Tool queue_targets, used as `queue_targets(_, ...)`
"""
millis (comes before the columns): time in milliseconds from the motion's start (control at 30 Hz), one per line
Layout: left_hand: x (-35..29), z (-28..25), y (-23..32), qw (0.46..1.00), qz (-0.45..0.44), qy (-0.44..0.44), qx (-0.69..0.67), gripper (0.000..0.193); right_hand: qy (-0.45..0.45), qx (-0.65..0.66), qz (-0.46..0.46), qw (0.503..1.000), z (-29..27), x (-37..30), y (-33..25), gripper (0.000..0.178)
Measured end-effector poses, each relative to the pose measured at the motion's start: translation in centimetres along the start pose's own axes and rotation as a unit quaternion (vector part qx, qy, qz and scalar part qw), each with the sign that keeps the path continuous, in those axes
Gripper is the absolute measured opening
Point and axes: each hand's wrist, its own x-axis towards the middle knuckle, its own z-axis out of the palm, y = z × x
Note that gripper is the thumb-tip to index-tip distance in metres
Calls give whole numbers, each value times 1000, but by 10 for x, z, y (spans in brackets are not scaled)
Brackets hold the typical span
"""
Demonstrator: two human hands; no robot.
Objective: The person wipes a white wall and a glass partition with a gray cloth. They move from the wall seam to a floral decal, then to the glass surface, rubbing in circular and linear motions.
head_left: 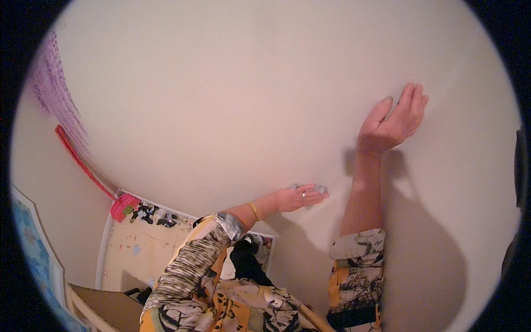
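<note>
My left hand (303, 197), a ring on one finger, lies against the pale wall (221, 99) with its fingers pointing right. Under its palm and fingers is a crumpled grey-blue cloth (322, 189), pressed to the wall; much of it is hidden. Higher up and to the right, my right hand (395, 119) rests on the same wall, fingers stretched upward and the thumb apart. A dark gap shows between that thumb and the fingers, and I see nothing held there. Both sleeves are patterned, with the forearms bare.
On the left, a broom with a red handle (83, 163) and pink bristles (125, 206) leans in the corner. Dark scraps (155, 214) lie on the floor (144, 246) beside it. A purple painted pattern (55, 83) marks the wall. A brown box (105, 307) stands lower left.
</note>
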Motion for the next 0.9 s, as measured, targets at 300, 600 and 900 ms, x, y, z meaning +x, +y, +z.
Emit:
queue_targets(300,-46,-55,-50,991,-134,-2,-21,76,11,-4,-32,999,-1,4,3,49)
queue_targets(600,-141,-59,-90,876,-454,149,60,62,-9,-11,-16,1000,-5,6,8,47)
queue_targets(900,-218,-46,-78,746,-637,191,40,92,6,-5,-30,1000,-4,3,9,44)
